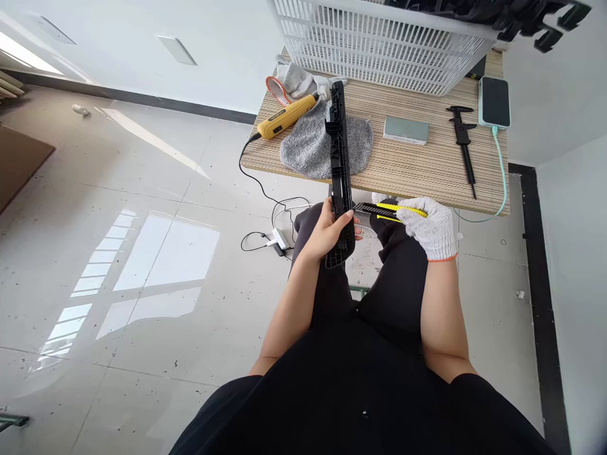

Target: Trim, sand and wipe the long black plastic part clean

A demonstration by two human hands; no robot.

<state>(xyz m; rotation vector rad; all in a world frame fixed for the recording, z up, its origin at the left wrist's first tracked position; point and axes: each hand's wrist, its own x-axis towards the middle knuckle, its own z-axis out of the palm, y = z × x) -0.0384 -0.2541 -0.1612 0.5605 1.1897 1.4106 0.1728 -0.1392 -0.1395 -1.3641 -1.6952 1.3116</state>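
My bare left hand (326,232) is closed around the lower part of a long black plastic part (340,170), which stands nearly lengthwise away from me, its far end over the table. In a white knitted glove, my right hand (430,226) grips a yellow and black utility knife (389,211). The knife's blade is out and points left, its tip at the right edge of the plastic part near my left thumb. Whether the blade touches the part I cannot tell. Both hands are above my lap, just short of the table's front edge.
On the wooden table (408,170) lie a grey cloth (306,148), a yellow corded tool (288,117), a grey-green block (406,129), a black caliper (462,142) and a phone (494,101) on a cable. A white basket (379,50) holding black parts stands behind. A power adapter (281,239) hangs or lies below left.
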